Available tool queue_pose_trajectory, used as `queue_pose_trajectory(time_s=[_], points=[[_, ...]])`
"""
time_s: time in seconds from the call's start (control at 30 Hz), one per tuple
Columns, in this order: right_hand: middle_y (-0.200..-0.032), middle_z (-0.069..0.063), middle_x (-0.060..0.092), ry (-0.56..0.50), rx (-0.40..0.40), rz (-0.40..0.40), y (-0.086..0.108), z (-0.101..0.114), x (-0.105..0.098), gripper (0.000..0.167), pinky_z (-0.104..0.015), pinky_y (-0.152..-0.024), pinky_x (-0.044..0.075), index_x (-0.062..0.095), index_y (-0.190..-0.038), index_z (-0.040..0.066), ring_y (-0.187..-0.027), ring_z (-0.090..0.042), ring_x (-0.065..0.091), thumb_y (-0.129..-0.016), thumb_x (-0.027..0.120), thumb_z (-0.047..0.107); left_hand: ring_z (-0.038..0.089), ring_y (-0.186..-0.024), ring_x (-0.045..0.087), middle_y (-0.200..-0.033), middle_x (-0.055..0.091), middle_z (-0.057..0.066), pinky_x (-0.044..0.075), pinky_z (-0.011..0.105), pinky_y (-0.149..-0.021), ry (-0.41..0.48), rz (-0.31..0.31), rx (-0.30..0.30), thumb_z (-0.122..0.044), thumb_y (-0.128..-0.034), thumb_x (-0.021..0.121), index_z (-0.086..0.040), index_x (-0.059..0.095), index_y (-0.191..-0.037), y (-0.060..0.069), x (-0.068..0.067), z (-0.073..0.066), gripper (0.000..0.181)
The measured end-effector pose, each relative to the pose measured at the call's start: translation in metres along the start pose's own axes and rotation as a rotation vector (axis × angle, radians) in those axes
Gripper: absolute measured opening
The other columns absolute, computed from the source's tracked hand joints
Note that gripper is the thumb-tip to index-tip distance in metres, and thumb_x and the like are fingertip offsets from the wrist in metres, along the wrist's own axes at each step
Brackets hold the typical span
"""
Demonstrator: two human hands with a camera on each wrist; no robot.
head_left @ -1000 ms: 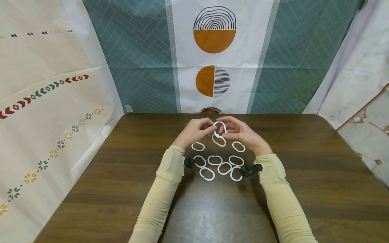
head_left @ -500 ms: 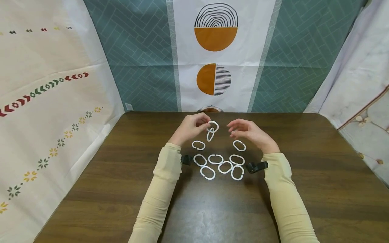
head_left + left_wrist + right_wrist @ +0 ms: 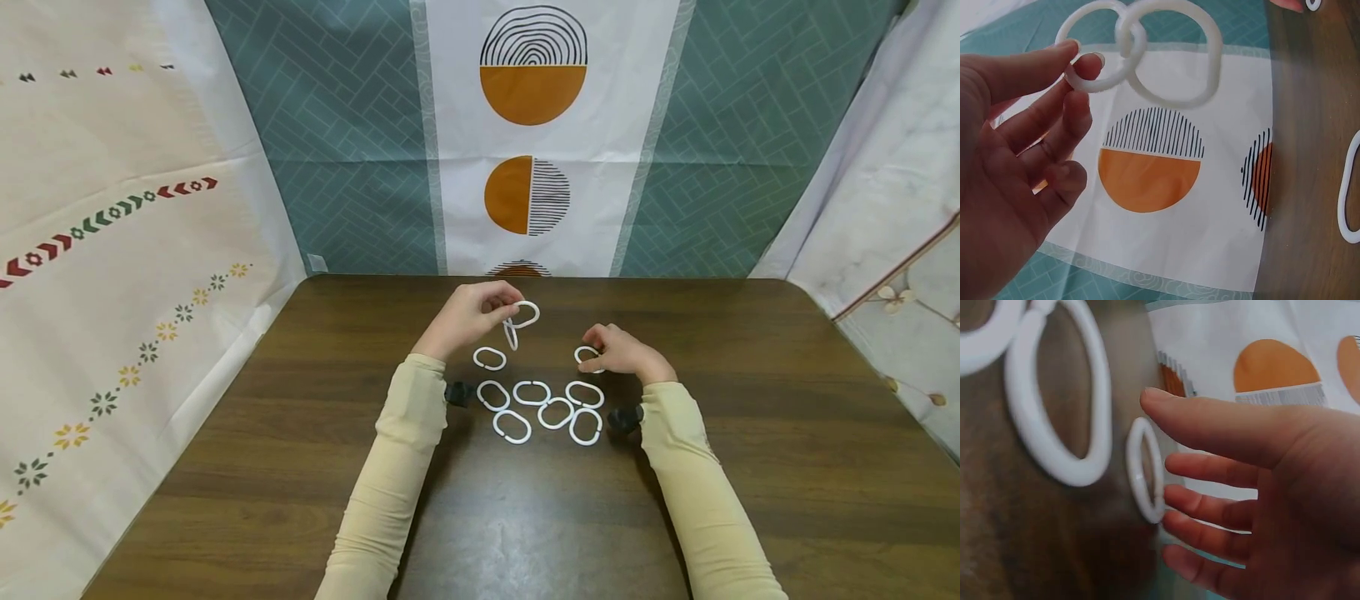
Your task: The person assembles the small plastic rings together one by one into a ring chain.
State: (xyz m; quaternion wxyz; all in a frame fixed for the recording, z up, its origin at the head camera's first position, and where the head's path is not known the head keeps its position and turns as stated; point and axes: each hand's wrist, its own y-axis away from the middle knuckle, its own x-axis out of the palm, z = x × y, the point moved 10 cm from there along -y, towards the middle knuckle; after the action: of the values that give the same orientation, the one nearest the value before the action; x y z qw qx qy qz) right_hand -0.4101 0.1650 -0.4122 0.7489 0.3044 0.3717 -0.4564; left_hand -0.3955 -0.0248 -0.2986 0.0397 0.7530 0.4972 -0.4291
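My left hand (image 3: 474, 315) pinches a white plastic ring (image 3: 529, 313) between thumb and fingertips above the table's far part. From that ring hangs a second white ring (image 3: 511, 335), linked through it; the left wrist view shows the two interlocked rings (image 3: 1213, 59) clearly. My right hand (image 3: 621, 348) is over a single white ring (image 3: 579, 354) lying at the right. In the right wrist view its thumb (image 3: 1210, 422) and fingers are spread, with fingertips close to that ring (image 3: 1132, 459); whether they touch it I cannot tell.
Several loose white rings lie on the brown wooden table (image 3: 300, 467), among them one at the far left (image 3: 490, 349) and one at the near left (image 3: 512, 442). A patterned cloth (image 3: 360, 167) hangs behind the table's far edge.
Both hands were at the linked rings; my right hand let go and moved right, then down to the loose ring. My left hand moved slightly left, keeping the linked pair.
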Motion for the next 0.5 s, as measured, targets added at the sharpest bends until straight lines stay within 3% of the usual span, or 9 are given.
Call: queue_pose_trajectory(time_s=[0.23, 0.5], points=[[-0.100, -0.022, 0.053, 0.069, 0.066, -0.019, -0.001, -0.001, 0.002, 0.044, -0.041, -0.081, 0.043, 0.053, -0.113, -0.006, -0.090, -0.032, 0.051, -0.083, 0.074, 0.018, 0.022, -0.079, 0.068, -0.089, 0.072, 0.007, 0.051, 0.028, -0.073, -0.030, 0.025, -0.018, -0.019, -0.0937, 0.064, -0.012, 0.069, -0.108, 0.001, 0.002, 0.000, 0.016], [-0.093, -0.016, 0.063, 0.143, 0.055, -0.041, -0.005, 0.003, -0.001, 0.033, -0.039, -0.076, 0.047, 0.060, -0.107, -0.002, -0.083, -0.027, 0.057, -0.085, 0.069, 0.021, 0.025, -0.083, 0.067, -0.097, 0.070, 0.009, 0.051, 0.026, -0.074, -0.017, 0.113, -0.061, -0.009, -0.0935, 0.062, -0.011, 0.067, -0.116, 0.001, 0.011, 0.005, 0.023]])
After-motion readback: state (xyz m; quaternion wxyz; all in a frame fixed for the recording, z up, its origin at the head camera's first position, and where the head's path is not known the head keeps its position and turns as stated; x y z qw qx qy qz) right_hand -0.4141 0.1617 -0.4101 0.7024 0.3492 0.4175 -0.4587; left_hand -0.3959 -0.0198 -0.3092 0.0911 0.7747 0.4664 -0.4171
